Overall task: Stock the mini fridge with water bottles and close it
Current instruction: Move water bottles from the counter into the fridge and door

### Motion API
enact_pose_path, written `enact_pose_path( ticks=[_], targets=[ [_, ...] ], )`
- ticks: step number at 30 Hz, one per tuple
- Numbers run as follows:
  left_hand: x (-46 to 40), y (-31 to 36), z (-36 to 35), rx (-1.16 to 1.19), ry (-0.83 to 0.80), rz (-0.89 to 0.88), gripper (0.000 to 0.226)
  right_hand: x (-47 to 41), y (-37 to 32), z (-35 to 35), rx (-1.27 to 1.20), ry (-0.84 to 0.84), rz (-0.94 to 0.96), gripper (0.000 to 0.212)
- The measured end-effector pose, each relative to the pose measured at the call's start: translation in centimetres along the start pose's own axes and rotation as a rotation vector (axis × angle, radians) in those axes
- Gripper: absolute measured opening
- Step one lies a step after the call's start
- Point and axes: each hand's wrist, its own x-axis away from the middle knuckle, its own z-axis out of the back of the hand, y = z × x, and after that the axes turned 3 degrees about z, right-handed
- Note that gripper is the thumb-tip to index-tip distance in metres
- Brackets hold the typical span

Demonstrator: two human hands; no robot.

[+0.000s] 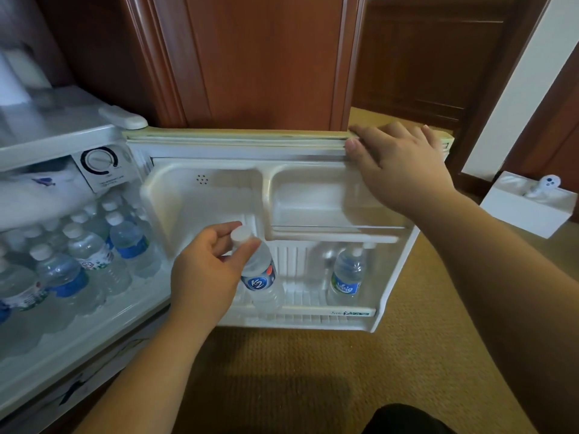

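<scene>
Here the mini fridge point(62, 133) stands with its door point(238, 145) swung fully wide, the inner side of the door facing the camera. The door serves as the landmark. The left hand point(206, 270) is at the door's lower rack point(313, 308), its fingers point(250, 247) and thumb pinching the neck just under the white cap of a K2 bottle point(261, 277). That bottle stands in the left part of the rack, tilted slightly with its cap toward the hinge side. A second bottle point(347, 274) with a blue and green label stands upright in the right part of the same rack, well apart from the first. The right hand point(394, 161) rests on the door's top edge near its outer corner, fingers fairly straight and spread over the rim, thumb lying along the inner seal. Above the rack, the door's two moulded upper compartments point(313, 195) hold nothing that can be seen.

To the left of the door, the fridge cabinet is packed with many water bottles point(94, 245) with white caps, standing close together, beneath a thermostat dial point(98, 161). Behind the door rises a reddish wooden cabinet point(266, 57). Below the door lies tan carpet point(313, 371). To the right of the door, on the floor, sits a white box point(526, 211) with a white controller point(543, 184) resting in it.
</scene>
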Motion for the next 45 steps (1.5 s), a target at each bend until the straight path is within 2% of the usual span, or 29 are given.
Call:
enact_pose_path(
  ticks=[6, 12, 18, 23, 27, 33, 38, 43, 45],
  targets=[
    [-1.2, -2.1, 0.8, 0.058, 0.003, 0.059, 0.031, 0.6, -0.3, 0.2, 0.001, 0.009, 0.002, 0.059],
    [-0.6, -3.7, -1.9, 0.059, -0.044, 0.086, 0.028, 0.5, -0.3, 0.2, -0.001, 0.010, 0.003, 0.060],
    [0.8, -2.5, -5.5, 0.068, -0.058, 0.079, 0.024, 0.3, -0.1, 0.0, -0.006, 0.004, -0.001, 0.061],
    [1.9, -3.1, -8.2, 0.057, -0.098, 0.084, 0.043, 0.3, 0.0, -0.1, -0.001, 0.008, -0.005, 0.061],
    [1.8, -3.2, -9.3, 0.052, -0.100, 0.060, 0.045, 0.1, 0.0, -0.1, -0.001, 0.000, -0.012, 0.062],
    [1.1, -2.3, -11.1, -0.024, -0.232, 0.012, 0.065, 0.1, 0.1, -0.1, -0.011, 0.006, 0.002, 0.063],
    [0.1, -2.0, -11.8, -0.082, -0.204, 0.014, 0.055, -0.2, 0.3, -0.3, -0.019, 0.003, 0.011, 0.062],
    [0.6, -1.8, -10.3, -0.110, -0.236, 0.041, 0.068, -0.4, 0.4, -0.2, -0.029, -0.002, 0.011, 0.061],
    [1.4, -1.1, -8.4, -0.124, -0.255, 0.035, 0.061, -0.1, 0.3, -0.2, -0.023, -0.027, 0.007, 0.061]
  ],
)
